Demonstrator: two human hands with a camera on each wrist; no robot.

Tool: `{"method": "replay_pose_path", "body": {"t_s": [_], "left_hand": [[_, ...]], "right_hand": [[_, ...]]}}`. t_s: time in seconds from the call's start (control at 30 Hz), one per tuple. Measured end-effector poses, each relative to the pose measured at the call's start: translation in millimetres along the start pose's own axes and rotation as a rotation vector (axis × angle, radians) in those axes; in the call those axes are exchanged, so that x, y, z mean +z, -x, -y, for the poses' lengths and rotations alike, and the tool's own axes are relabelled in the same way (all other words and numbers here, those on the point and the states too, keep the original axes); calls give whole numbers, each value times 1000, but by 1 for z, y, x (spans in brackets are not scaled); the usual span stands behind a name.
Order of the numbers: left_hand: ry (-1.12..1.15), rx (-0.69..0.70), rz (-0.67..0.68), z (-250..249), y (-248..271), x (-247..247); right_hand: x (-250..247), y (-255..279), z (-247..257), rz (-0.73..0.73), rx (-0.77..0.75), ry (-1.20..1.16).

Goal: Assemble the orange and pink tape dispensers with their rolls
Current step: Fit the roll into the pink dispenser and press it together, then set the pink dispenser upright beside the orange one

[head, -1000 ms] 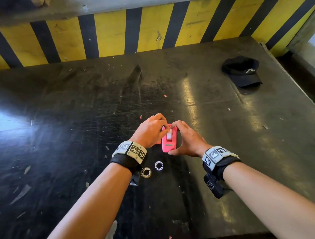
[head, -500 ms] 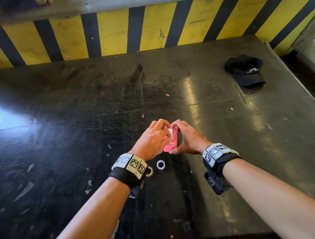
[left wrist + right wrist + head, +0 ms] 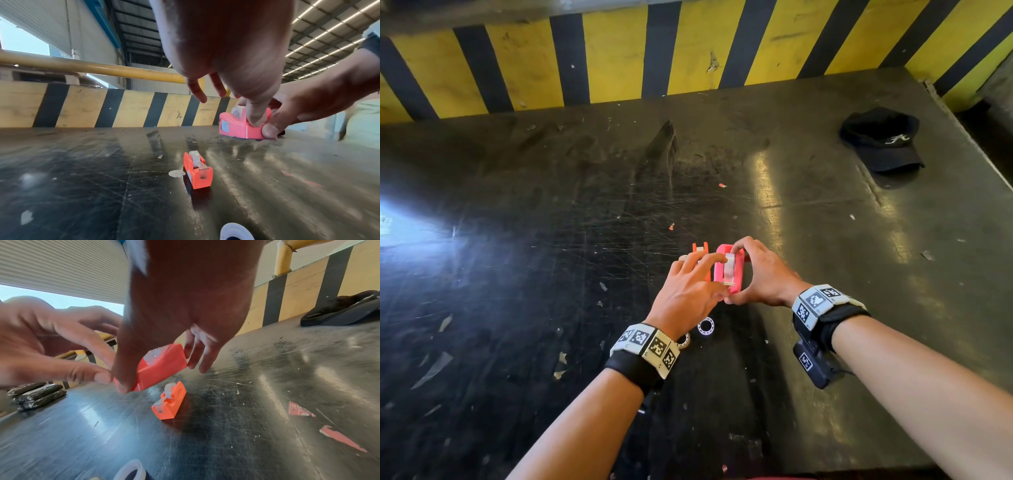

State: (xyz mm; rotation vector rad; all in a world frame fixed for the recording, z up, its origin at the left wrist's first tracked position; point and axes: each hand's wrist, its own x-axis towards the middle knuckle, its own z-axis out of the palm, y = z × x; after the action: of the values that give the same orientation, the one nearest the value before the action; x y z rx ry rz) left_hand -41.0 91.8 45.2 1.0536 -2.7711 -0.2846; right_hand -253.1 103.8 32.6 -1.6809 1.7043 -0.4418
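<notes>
The pink dispenser [image 3: 736, 286] carries a pale tape roll [image 3: 729, 265] and is tilted up off the black table [image 3: 551, 257]. My right hand [image 3: 743, 274] grips it, thumb at the near end and fingers over the far end. My left hand [image 3: 709, 277] has straight, spread fingers. Its thumb [image 3: 257, 113] presses on the pink dispenser [image 3: 236, 128] and its forefinger lies over the roll. The orange dispenser [image 3: 198, 170] stands on the table with its own roll in it, just left of the pink one. It also shows under the hands in the right wrist view [image 3: 169, 402].
A white ring [image 3: 705, 328] and a second ring [image 3: 683, 341] lie by my left wrist. A black cap [image 3: 881, 138] sits at the far right, near the table edge. A yellow and black striped wall [image 3: 602, 58] closes the back. Paper scraps dot the table.
My left fingers have uncurled and spread, which uncovers the orange dispenser behind them. The right hand keeps its grip on the pink dispenser.
</notes>
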Motion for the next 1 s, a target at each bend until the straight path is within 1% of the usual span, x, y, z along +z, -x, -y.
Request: {"method": "replay_pose_path", "body": {"t_s": [0.1,0.2,0.27,0.47,0.57,0.67,0.77,0.93,1.0], "left_hand": [[85,-58,-17,3,4,2],[154,-152,-5,13,9,3],[177,-217,29,23,14,6],[252,-405,362,49,36,25],[299,-469,452,58,46,37],[360,-504,514,61,51,46],[397,-529,572,61,53,52],[358,-495,580,62,56,62],[318,-477,587,63,54,64]], "right_hand": [[1,-5,-7,30,-1,30],[0,-16,-15,40,-5,85],[0,-25,-20,36,-3,115],[8,-60,-31,69,20,203],[19,-74,-44,67,74,231],[31,-82,-57,58,139,238],[39,-84,-65,40,162,249],[40,-79,-62,60,171,237],[41,-70,-54,31,169,250]]}}
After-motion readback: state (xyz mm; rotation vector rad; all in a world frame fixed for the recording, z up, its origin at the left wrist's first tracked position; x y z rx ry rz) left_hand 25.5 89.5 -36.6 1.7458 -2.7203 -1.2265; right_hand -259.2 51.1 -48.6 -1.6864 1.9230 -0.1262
